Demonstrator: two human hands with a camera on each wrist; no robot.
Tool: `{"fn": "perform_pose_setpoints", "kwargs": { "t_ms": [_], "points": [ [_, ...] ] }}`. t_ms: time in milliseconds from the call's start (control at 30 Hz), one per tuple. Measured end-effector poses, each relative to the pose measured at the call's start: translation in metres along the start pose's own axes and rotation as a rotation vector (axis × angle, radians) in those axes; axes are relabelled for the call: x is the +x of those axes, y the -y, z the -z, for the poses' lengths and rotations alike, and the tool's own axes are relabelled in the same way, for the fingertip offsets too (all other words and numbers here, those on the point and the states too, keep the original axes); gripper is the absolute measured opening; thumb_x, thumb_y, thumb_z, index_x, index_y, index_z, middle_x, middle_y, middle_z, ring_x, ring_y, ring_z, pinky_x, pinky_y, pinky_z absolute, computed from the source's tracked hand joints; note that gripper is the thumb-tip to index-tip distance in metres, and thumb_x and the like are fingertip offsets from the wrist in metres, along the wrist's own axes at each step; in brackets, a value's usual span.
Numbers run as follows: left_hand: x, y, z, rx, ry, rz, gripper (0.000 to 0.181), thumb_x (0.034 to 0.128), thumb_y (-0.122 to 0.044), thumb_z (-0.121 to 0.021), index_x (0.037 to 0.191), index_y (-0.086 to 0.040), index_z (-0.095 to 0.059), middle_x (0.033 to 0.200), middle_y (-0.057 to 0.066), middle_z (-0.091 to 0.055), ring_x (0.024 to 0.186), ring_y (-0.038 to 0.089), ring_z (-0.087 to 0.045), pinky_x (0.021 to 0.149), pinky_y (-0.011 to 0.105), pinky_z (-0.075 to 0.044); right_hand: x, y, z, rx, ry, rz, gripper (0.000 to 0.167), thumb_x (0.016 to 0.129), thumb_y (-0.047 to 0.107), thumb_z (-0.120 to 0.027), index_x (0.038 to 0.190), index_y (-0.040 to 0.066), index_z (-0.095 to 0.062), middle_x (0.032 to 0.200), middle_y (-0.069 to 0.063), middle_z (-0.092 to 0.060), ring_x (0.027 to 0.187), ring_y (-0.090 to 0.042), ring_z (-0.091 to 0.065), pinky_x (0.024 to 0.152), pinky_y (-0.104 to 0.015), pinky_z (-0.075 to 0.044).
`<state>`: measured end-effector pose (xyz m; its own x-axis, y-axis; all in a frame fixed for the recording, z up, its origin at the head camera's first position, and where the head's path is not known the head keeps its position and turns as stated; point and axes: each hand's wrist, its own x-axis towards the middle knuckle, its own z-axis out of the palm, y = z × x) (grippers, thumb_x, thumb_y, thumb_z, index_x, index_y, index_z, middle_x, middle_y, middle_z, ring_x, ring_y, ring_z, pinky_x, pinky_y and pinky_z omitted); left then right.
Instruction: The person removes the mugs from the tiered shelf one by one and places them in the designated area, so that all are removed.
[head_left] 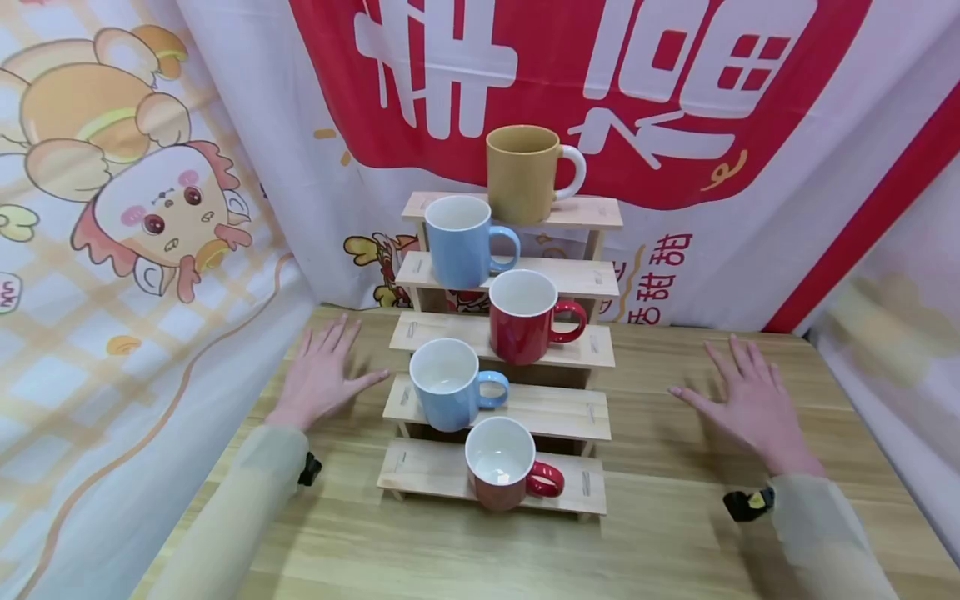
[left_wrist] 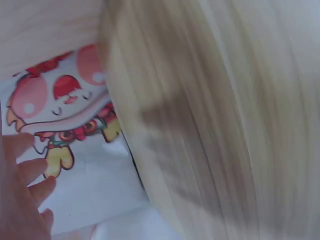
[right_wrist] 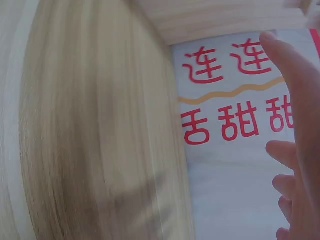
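My left hand [head_left: 321, 377] hovers over the wooden table left of a stepped shelf [head_left: 570, 414], fingers spread and holding nothing. On the shelf's right side, well apart from it, my right hand [head_left: 750, 402] is likewise spread with nothing in it. Each shelf step bears one mug. From the top down stand a tan mug [head_left: 519, 177] with a white handle, a blue mug [head_left: 457, 250], a red mug [head_left: 519, 329], a second blue mug [head_left: 444, 396] and a second red mug [head_left: 498, 479]. All are upright, handles toward the right.
The wooden table [head_left: 420, 554] carries the shelf near its back. Printed white cloth [head_left: 247, 50] hangs on the left and behind, with a large red patch [head_left: 547, 83] at the back. White cloth [head_left: 892, 275] also borders the right side.
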<state>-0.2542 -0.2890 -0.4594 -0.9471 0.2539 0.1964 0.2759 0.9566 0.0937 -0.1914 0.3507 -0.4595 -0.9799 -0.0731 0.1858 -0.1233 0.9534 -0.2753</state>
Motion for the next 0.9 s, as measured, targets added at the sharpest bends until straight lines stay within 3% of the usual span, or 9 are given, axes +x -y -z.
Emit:
{"fn": "perform_pose_setpoints", "kwargs": {
  "t_ms": [67, 267, 400, 600, 900],
  "points": [
    [-0.003, -0.006, 0.003, -0.108, 0.005, 0.034, 0.104, 0.0907, -0.077, -0.051, 0.163, -0.011, -0.014, 0.167, 0.017, -0.011, 0.151, 0.041, -0.013, 0.121, 0.057, 0.004, 0.001, 0.001, 0.002, 0.069, -0.007, -0.010, 0.098, 0.093, 0.067, -0.058, 0.161, 0.005, -0.024, 0.166, -0.025, 0.000, 0.150, -0.047, 0.006, 0.116, -0.067, 0.008],
    [-0.020, -0.031, 0.008, -0.513, 0.055, 0.185, 0.096, 0.0908, -0.069, -0.061, 0.161, -0.013, -0.027, 0.163, 0.019, -0.028, 0.146, 0.046, -0.024, 0.115, 0.071, -0.017, 0.004, 0.009, 0.012, 0.273, -0.022, -0.063, 0.089, 0.099, 0.058, -0.058, 0.159, 0.001, -0.027, 0.167, -0.022, -0.003, 0.150, -0.047, 0.000, 0.112, -0.076, -0.003],
    [-0.037, -0.050, 0.007, -0.704, 0.083, 0.245, 0.093, 0.0865, -0.071, -0.066, 0.159, -0.020, -0.036, 0.162, 0.015, -0.032, 0.145, 0.044, -0.029, 0.110, 0.074, -0.025, 0.003, 0.017, 0.018, 0.362, -0.040, -0.087, 0.084, 0.100, 0.055, -0.058, 0.159, 0.003, -0.030, 0.168, -0.019, -0.007, 0.151, -0.045, -0.004, 0.111, -0.077, -0.007],
    [-0.053, -0.069, 0.000, -0.849, 0.058, 0.263, 0.085, 0.0818, -0.065, -0.075, 0.150, -0.020, -0.050, 0.155, 0.008, -0.046, 0.142, 0.037, -0.037, 0.110, 0.072, -0.027, 0.003, 0.036, 0.029, 0.421, -0.077, -0.073, 0.076, 0.100, 0.052, -0.061, 0.156, 0.005, -0.039, 0.169, -0.010, -0.014, 0.152, -0.040, -0.011, 0.113, -0.075, -0.012],
    [-0.056, -0.079, -0.003, -1.018, 0.033, 0.296, 0.074, 0.0856, -0.049, -0.080, 0.139, -0.003, -0.058, 0.142, 0.016, -0.057, 0.136, 0.037, -0.046, 0.115, 0.054, -0.035, 0.011, 0.086, 0.055, 0.488, -0.102, -0.044, 0.071, 0.096, 0.057, -0.063, 0.154, 0.021, -0.046, 0.165, 0.006, -0.025, 0.151, -0.033, -0.020, 0.113, -0.074, -0.018]
  ]
}}
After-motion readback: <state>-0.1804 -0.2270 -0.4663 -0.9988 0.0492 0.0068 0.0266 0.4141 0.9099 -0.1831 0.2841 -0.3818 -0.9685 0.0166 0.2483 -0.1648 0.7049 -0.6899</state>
